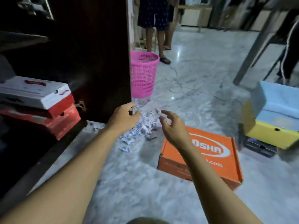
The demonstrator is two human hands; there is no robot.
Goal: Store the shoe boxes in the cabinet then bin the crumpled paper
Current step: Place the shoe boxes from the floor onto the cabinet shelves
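— What have you got on the feed?

— Marble floor (pixel 145 183), a dim room, a dark cabinet (pixel 97 62) filling the upper left. From the fingers out: my left fingers (pixel 127 105) are loosely curled, with a gap between the thumb and the rest, and I can make out nothing in them. They sit right by the cabinet's door edge, and I cannot tell if they touch it. My right fingers (pixel 167 113) are apart and gently bent, also empty. Left hand (pixel 123 118) and right hand (pixel 174 128) hang at frame centre over the paper (pixel 142 128), which lies in a heap on the floor between them, just below the pink bin (pixel 143 75).

— And the boxes?

— Two red-and-white boxes (pixel 35 94) are stacked inside the cabinet at mid left. An orange box (pixel 210 159) lies flat on the floor at lower right, partly behind my right forearm. A yellow box (pixel 271 133) with a blue top sits at the right edge on something dark. So I judge the storing step about half done.

— Next move?

— By the task's order, boxes come first. I'd swing both hands right, take the orange box by its two short sides, and slide it in beside the stack. The paper waits. I'd mind the cable (pixel 174 81) on the floor beyond, and the people (pixel 153 13) standing at the top.
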